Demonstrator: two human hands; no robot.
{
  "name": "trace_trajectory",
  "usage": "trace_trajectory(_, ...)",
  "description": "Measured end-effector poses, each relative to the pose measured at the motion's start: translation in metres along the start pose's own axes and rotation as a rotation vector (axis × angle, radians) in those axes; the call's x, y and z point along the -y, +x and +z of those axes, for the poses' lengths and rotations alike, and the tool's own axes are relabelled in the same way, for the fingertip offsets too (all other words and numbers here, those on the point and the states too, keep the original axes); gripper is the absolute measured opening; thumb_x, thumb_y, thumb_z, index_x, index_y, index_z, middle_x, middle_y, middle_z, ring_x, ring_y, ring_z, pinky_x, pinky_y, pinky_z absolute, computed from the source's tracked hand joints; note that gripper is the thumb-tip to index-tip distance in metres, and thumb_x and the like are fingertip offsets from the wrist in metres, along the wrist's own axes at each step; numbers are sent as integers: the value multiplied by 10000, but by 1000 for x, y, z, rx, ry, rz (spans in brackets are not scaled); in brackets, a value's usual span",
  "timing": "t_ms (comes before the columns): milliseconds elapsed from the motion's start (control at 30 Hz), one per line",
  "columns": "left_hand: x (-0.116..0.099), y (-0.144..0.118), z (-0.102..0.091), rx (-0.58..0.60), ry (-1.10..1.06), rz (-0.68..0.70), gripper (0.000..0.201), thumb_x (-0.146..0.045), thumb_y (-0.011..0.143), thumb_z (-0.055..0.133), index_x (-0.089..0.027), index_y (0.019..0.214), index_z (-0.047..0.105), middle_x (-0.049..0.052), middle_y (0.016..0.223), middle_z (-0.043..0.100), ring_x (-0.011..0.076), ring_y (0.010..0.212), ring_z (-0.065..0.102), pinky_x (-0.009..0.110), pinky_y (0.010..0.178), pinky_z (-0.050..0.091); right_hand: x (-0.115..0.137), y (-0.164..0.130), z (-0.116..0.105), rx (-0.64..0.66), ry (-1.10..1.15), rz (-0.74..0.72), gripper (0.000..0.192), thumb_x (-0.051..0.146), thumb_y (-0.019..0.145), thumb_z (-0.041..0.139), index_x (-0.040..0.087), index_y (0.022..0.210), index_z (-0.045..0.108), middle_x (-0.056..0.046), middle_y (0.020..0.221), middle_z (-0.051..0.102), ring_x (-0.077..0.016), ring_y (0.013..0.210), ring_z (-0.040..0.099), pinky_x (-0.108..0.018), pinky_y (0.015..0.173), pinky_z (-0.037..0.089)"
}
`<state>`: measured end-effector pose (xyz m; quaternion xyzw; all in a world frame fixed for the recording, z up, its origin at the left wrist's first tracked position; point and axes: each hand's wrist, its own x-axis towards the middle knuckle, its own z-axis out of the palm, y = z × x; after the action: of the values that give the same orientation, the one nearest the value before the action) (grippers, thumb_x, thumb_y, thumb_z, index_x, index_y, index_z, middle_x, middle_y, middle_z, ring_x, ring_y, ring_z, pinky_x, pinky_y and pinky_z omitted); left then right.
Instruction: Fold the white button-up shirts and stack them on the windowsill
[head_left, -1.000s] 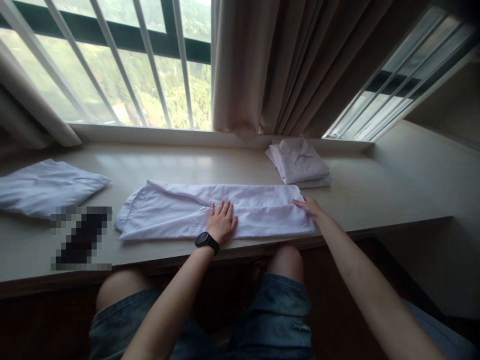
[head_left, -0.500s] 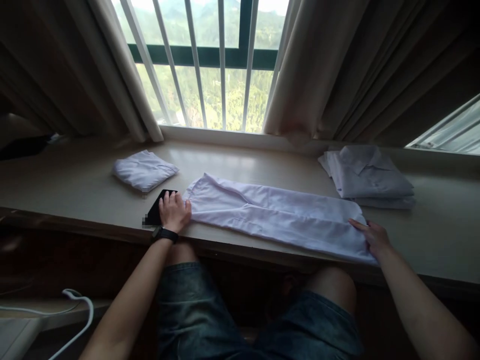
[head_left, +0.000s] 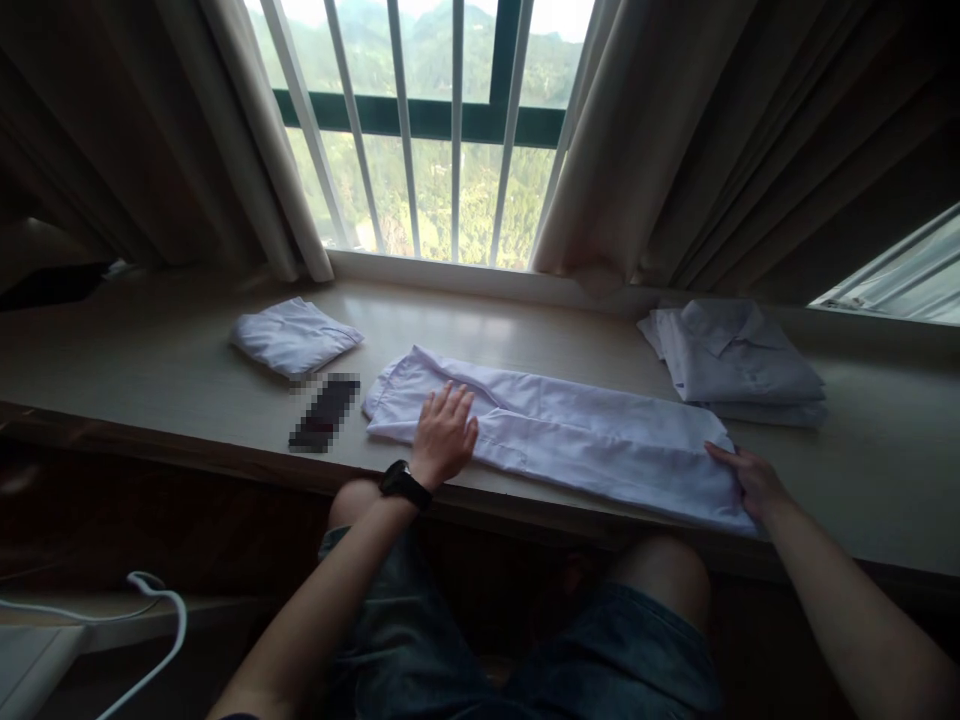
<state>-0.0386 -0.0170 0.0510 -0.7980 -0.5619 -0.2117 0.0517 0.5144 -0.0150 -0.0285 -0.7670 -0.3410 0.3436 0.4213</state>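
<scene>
A white garment that looks like trousers (head_left: 600, 430) lies lengthwise on the desk, folded into a long strip with two layers running to the right. Over its left part is my left hand (head_left: 445, 432), palm down, fingers extended and somewhat apart; whether it presses on the cloth or hovers just above, I cannot tell. My right hand (head_left: 756, 482) pinches the right end of the trousers near the front edge, thumb on top and the other fingers mostly hidden. A dark, phone-like flat object (head_left: 325, 413), blurred out, rests left of the trousers.
A small folded white cloth bundle (head_left: 298, 338) is at the back left of the desk (head_left: 495, 318). Folded white shirts (head_left: 750, 350) are stacked at the back right. Behind stand a barred window (head_left: 435, 190) and curtains (head_left: 645, 130). A white cable (head_left: 176, 625) hangs at lower left.
My left hand has left the dark flat object and moved right, over the trousers. My right hand keeps its hold on their right end. The view has shifted slightly.
</scene>
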Motion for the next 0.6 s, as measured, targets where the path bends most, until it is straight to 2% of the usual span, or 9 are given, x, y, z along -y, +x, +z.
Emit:
trace_trajectory(67, -42, 13, 20, 34, -60, 108, 516, -367, 1015, 303, -202, 1478, 461, 51, 1578, 406, 261, 1513, 229, 497, 1247, 144, 10, -7, -2, 71, 88, 95, 313, 342, 654, 811, 227, 925, 704, -185, 974, 741, -248, 654, 713, -342, 568, 566)
trace_trajectory(133, -75, 24, 42, 74, -98, 149, 526, -384, 1015, 304, -230, 1497, 444, 33, 1591, 383, 277, 1514, 225, 537, 1241, 138, 19, -13, -3, 128, 101, 112, 405, 371, 647, 824, 216, 995, 689, -132, 955, 751, -239, 670, 712, -333, 580, 572)
trace_trajectory(233, -104, 33, 73, 139, -120, 133, 545, -412, 1013, 291, -230, 1505, 440, 41, 1584, 394, 301, 1508, 239, 582, 1229, 130, 29, -19, -7, 197, 2, 69, 476, 432, 697, 795, 166, 1073, 675, -117, 962, 757, -231, 748, 719, -300, 609, 573)
trace_trajectory(333, -109, 33, 93, 177, -112, 113, 567, -416, 1012, 273, -201, 1512, 431, 60, 1573, 409, 297, 1502, 257, 574, 1235, 107, 40, -23, -13, 188, -115, 57, 457, 421, 707, 795, 114, 1029, 690, -120, 912, 757, -212, 733, 706, -253, 567, 543)
trace_trajectory(433, -106, 31, 100, 171, -99, 107, 589, -408, 1010, 262, -164, 1528, 400, 78, 1590, 374, 284, 1511, 237, 540, 1245, 87, 65, -30, -20, 177, -153, -5, 394, 394, 715, 798, 97, 958, 708, -116, 873, 749, -189, 709, 683, -228, 549, 518)
trace_trajectory(533, -105, 30, 100, 161, -91, 92, 605, -389, 1003, 268, -113, 1529, 387, 112, 1600, 347, 279, 1516, 227, 514, 1249, 87, 110, -41, -20, 172, -194, -98, 407, 400, 702, 817, 90, 944, 713, -110, 843, 735, -166, 653, 648, -216, 515, 490)
trace_trajectory(600, -106, 31, 99, 150, -88, 72, 606, -365, 996, 281, -91, 1527, 380, 126, 1602, 339, 281, 1515, 227, 509, 1248, 92, 149, -54, -12, 189, -206, -166, 422, 383, 694, 832, 94, 975, 709, -116, 875, 733, -156, 651, 640, -212, 519, 491)
